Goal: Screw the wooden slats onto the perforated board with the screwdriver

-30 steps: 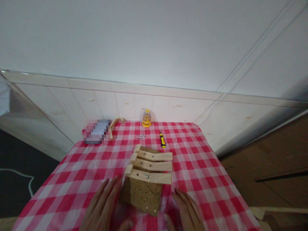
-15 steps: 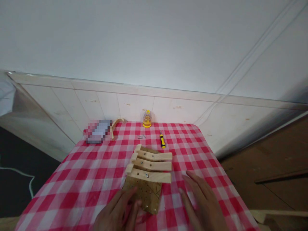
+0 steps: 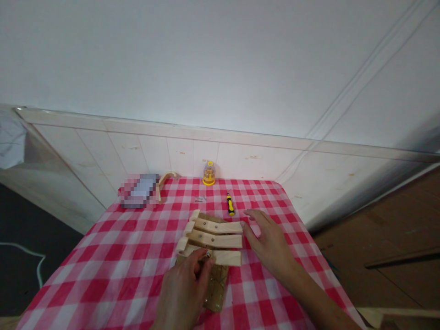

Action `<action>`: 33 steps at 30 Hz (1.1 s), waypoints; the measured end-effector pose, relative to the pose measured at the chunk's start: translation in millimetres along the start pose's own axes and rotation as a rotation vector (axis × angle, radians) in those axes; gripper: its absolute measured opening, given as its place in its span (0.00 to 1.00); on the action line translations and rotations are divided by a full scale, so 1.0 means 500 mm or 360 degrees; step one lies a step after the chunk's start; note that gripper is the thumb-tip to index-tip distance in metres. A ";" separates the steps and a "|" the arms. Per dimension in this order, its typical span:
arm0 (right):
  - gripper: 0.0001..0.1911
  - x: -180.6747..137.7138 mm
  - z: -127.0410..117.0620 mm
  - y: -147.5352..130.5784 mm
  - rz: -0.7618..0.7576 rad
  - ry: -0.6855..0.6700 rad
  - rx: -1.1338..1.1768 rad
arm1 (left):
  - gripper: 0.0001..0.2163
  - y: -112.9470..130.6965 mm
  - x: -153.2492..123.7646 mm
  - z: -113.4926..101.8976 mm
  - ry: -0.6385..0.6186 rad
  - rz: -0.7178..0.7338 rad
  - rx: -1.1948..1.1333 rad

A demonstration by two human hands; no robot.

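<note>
A brown perforated board [image 3: 216,286] lies on the red-and-white checked tablecloth [image 3: 130,256] with three pale wooden hook pieces [image 3: 216,239] fastened across it. My left hand [image 3: 185,293] rests on the board's near part, its fingers pinched at a small metal screw [image 3: 208,254] on the nearest wooden piece. My right hand [image 3: 270,245] lies open on the cloth beside the right ends of the wooden pieces, fingers spread toward a small yellow-and-black screwdriver [image 3: 230,205].
A yellow round holder with screwdriver bits [image 3: 209,173] stands at the table's far edge against the tiled wall. A few loose screws [image 3: 200,199] lie in front of it. A curved wooden piece [image 3: 165,178] and a blurred-out flat object [image 3: 138,191] sit at the far left.
My right hand moved forward from the near edge to beside the wooden pieces. My left hand slid right onto the board and pinched at the screw.
</note>
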State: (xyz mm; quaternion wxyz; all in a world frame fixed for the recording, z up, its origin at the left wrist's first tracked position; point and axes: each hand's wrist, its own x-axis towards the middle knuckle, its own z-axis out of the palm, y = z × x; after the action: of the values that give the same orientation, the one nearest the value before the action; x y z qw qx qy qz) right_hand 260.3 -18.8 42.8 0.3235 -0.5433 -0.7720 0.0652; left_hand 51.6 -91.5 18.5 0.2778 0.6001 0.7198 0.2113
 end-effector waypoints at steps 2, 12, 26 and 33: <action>0.14 0.021 0.006 0.007 0.0039 -0.0035 0.0027 | 0.15 0.005 0.001 0.000 0.0013 0.0005 -0.0010; 0.13 0.123 0.053 0.051 0.0285 -0.0395 -0.0017 | 0.16 0.010 0.003 0.008 -0.0042 0.0015 0.0048; 0.14 0.184 0.126 0.062 0.0427 -0.0637 -0.0217 | 0.16 -0.008 0.006 0.023 -0.0040 0.0087 0.0057; 0.14 0.185 0.093 0.048 0.0482 -0.0514 -0.0260 | 0.16 -0.006 0.004 0.027 0.0024 0.0107 0.0023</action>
State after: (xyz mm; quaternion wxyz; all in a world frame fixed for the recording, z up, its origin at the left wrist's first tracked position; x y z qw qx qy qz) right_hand 234.4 84.0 35.3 0.1373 -0.6597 -0.7262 0.1364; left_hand 57.8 -90.5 6.3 0.2607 0.6244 0.7027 0.2199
